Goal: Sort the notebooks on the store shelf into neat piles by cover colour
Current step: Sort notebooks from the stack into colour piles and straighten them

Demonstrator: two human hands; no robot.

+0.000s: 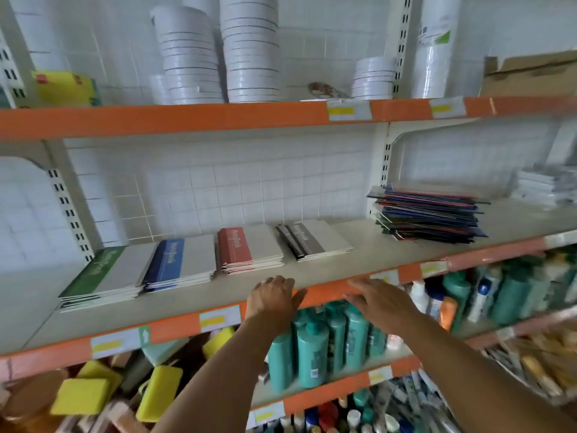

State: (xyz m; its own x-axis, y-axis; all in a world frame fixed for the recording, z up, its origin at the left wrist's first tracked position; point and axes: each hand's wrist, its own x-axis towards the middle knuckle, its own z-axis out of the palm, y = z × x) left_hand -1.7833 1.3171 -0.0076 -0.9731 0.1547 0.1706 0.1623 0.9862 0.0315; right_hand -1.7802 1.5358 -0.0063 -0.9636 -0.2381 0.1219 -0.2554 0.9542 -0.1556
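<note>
Several notebook piles lie side by side on the middle shelf (312, 270): a green pile (103, 276) at the left, then a blue pile (181, 260), a red pile (249, 248) and a black-and-grey pile (315, 239). My left hand (274, 298) rests at the shelf's front edge below the red pile, fingers relaxed, a ring on one finger, holding nothing. My right hand (381, 301) hovers flat over the orange edge strip to the right, also empty. Neither hand touches a notebook.
A messy stack of mixed dark covers (431, 214) sits further right on the same shelf. Tape rolls (249, 48) stand on the upper shelf. Teal bottles (312, 348) and yellow sponges (81, 395) fill the lower shelves.
</note>
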